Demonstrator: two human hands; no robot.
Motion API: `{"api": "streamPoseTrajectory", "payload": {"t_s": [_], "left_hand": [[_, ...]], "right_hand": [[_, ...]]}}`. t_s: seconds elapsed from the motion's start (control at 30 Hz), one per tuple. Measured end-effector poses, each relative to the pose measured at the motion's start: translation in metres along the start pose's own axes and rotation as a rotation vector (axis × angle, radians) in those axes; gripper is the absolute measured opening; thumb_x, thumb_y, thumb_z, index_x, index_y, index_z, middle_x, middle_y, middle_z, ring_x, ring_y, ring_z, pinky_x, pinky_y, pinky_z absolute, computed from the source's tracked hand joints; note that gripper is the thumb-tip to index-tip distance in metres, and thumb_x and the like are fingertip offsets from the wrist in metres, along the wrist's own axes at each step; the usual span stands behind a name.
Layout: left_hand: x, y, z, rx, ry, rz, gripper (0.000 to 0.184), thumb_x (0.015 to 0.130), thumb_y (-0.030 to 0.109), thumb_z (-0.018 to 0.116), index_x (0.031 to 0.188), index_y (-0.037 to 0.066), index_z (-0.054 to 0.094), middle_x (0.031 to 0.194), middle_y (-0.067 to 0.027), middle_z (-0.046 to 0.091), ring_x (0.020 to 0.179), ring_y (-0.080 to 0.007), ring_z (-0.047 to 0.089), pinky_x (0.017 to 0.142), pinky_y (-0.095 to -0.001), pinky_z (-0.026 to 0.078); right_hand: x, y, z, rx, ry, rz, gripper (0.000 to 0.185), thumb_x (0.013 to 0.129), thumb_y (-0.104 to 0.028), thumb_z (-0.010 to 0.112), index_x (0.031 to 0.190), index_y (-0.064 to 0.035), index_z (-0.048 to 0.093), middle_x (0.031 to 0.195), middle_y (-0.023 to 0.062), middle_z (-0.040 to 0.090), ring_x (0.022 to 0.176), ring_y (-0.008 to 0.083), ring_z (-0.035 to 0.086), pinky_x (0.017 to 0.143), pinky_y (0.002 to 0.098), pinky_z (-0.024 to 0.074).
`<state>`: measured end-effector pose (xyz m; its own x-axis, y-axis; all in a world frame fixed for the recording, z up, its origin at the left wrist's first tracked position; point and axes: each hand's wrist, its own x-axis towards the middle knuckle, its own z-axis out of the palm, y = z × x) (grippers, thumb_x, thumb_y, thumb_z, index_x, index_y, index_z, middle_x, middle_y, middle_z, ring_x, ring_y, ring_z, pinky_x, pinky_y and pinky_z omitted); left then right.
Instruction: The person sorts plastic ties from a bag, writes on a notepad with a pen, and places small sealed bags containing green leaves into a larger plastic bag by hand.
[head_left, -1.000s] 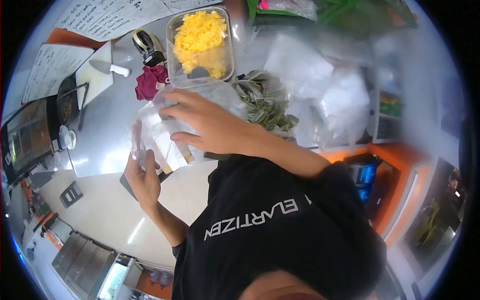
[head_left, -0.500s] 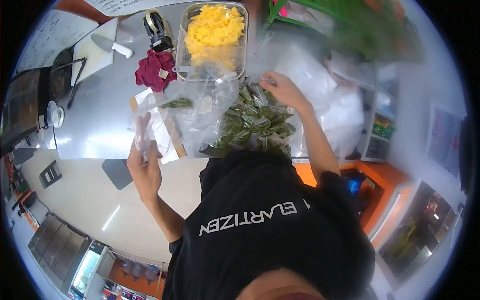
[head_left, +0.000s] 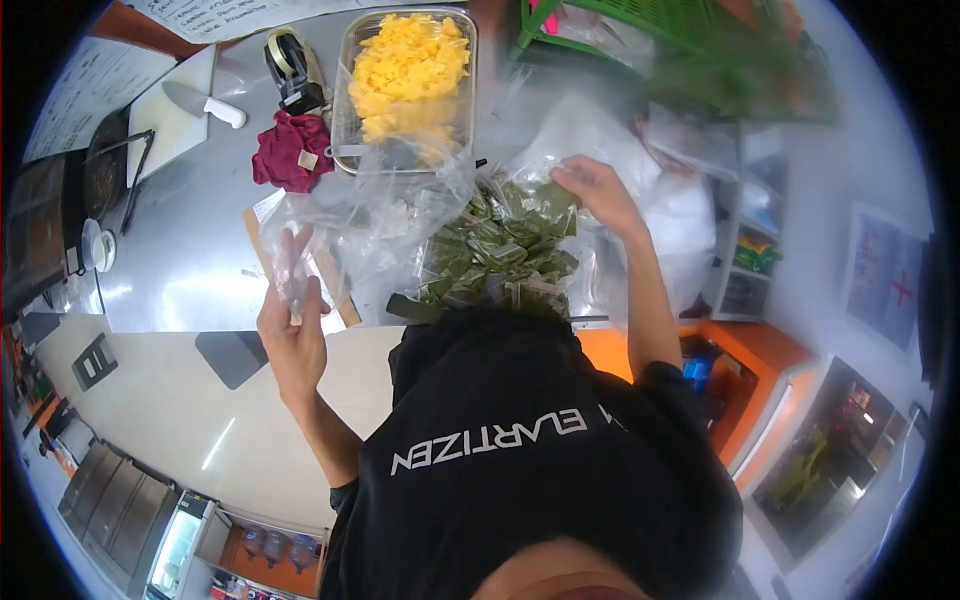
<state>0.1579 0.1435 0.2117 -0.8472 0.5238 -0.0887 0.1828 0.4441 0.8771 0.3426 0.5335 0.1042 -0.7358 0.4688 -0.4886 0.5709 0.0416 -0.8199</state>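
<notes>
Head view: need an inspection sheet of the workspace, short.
Surface: grey metal table, shiny.
Job's things: clear plastic bag; bagged green leaves.
Clutter: tape dispenser, maroon cloth, knife on cutting board, clear container of yellow pieces.
Hands: left hand touches the bag; right hand is at the leaves; grips unclear.
Cables: nothing seen on the table.
Surroundings: green crate, blurred; orange cabinet.

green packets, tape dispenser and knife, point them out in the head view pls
Green packets (head_left: 500, 252): head view, middle of the pile.
Tape dispenser (head_left: 294, 76): head view, on its black body.
Knife (head_left: 213, 107): head view, handle end nearest the blade.
</notes>
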Motion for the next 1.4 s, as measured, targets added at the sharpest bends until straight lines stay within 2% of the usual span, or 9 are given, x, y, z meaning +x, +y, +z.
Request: {"api": "streamPoseTrajectory", "payload": {"t_s": [0.33, 0.43, 0.53, 0.73, 0.83, 0.93, 1.03, 1.23, 1.4], "left_hand": [[0.006, 0.006, 0.003, 0.011, -0.006, 0.006, 0.058, 0.1, 0.002, 0.055, 0.156, 0.002, 0.039, 0.144, -0.0128, 0.062, 0.07, -0.0057, 0.052, 0.066, -0.0217, 0.047], [0.007, 0.007, 0.004, 0.029, -0.002, 0.022, 0.057, 0.1, 0.003, 0.055, 0.155, 0.002, 0.04, 0.143, -0.0128, 0.062, 0.07, -0.0059, 0.053, 0.066, -0.0216, 0.047], [0.007, 0.007, 0.005, 0.002, -0.001, 0.015, 0.056, 0.1, 0.004, 0.055, 0.155, 0.002, 0.042, 0.142, -0.0126, 0.063, 0.07, -0.0058, 0.053, 0.066, -0.0216, 0.047], [0.006, 0.003, 0.005, 0.001, 0.008, 0.015, 0.054, 0.101, 0.004, 0.054, 0.154, 0.003, 0.043, 0.142, -0.0127, 0.063, 0.071, -0.0057, 0.054, 0.066, -0.0218, 0.047], [0.006, 0.006, 0.005, 0.003, 0.004, 0.006, 0.055, 0.1, 0.003, 0.054, 0.154, 0.002, 0.043, 0.143, -0.0129, 0.063, 0.071, -0.0053, 0.054, 0.066, -0.0213, 0.047], [0.005, 0.005, 0.005, -0.062, 0.021, 0.038, 0.058, 0.097, -0.005, 0.052, 0.154, 0.005, 0.045, 0.142, -0.0115, 0.064, 0.07, -0.0085, 0.056, 0.065, -0.0228, 0.049], [0.005, 0.007, 0.005, -0.09, 0.068, 0.024, 0.06, 0.096, -0.006, 0.053, 0.155, 0.006, 0.044, 0.144, -0.0122, 0.062, 0.07, -0.0084, 0.056, 0.064, -0.0228, 0.049], [0.005, 0.015, 0.005, -0.073, 0.058, -0.033, 0.065, 0.094, -0.006, 0.053, 0.157, 0.006, 0.04, 0.146, -0.0122, 0.06, 0.066, -0.008, 0.056, 0.063, -0.0237, 0.051], [0.003, 0.023, 0.008, -0.133, 0.092, -0.035, 0.069, 0.092, -0.006, 0.051, 0.159, 0.006, 0.036, 0.152, -0.0119, 0.055, 0.069, -0.0069, 0.058, 0.062, -0.0219, 0.05]], "right_hand": [[-0.013, 0.021, 0.015, -0.258, 0.076, -0.05, 0.039, 0.097, -0.037, 0.071, 0.083, -0.001, 0.065, 0.071, 0.0008, 0.06, 0.068, 0.01, 0.05, 0.063, 0.0304, 0.041], [-0.018, 0.031, 0.013, -0.251, 0.108, -0.103, 0.045, 0.094, -0.04, 0.072, 0.079, 0.0013, 0.065, 0.065, 0.0038, 0.053, 0.064, 0.0127, 0.045, 0.059, 0.0343, 0.0385], [-0.026, 0.032, 0.007, -0.117, 0.11, 0.036, 0.044, 0.094, -0.039, 0.072, 0.078, 0.0012, 0.065, 0.065, 0.002, 0.054, 0.063, 0.0117, 0.045, 0.058, 0.0336, 0.0377], [-0.035, 0.039, -0.005, -0.019, 0.137, 0.045, 0.038, 0.093, -0.037, 0.073, 0.087, 0.0006, 0.07, 0.072, 0.0029, 0.062, 0.067, 0.0111, 0.053, 0.063, 0.0305, 0.0443], [-0.046, 0.019, -0.005, -0.136, 0.096, 0.137, 0.018, 0.095, -0.018, 0.066, 0.098, -0.0004, 0.07, 0.087, 0.0, 0.067, 0.084, 0.0083, 0.058, 0.077, 0.0264, 0.046], [-0.069, -0.028, -0.012, -0.15, 0.032, 0.143, 0.037, 0.09, -0.033, 0.078, 0.104, 0.0007, 0.072, 0.085, 0.0068, 0.071, 0.078, 0.0113, 0.062, 0.072, 0.0282, 0.0499], [-0.072, -0.038, -0.027, -0.188, -0.019, 0.03, 0.029, 0.092, -0.026, 0.077, 0.108, -0.002, 0.072, 0.09, 0.006, 0.073, 0.083, 0.0101, 0.063, 0.074, 0.0267, 0.0504], [-0.082, -0.116, 0.021, 0.403, 0.235, -0.334, 0.011, 0.101, -0.011, 0.064, 0.109, -0.0045, 0.066, 0.091, -0.0011, 0.068, 0.082, 0.0076, 0.061, 0.072, 0.0243, 0.0484], [-0.053, -0.165, 0.111, 0.122, -0.054, -0.895, 0.011, 0.098, -0.011, 0.063, 0.108, -0.0051, 0.064, 0.094, 0.0078, 0.067, 0.085, 0.0241, 0.066, 0.077, 0.0338, 0.0524]]}}
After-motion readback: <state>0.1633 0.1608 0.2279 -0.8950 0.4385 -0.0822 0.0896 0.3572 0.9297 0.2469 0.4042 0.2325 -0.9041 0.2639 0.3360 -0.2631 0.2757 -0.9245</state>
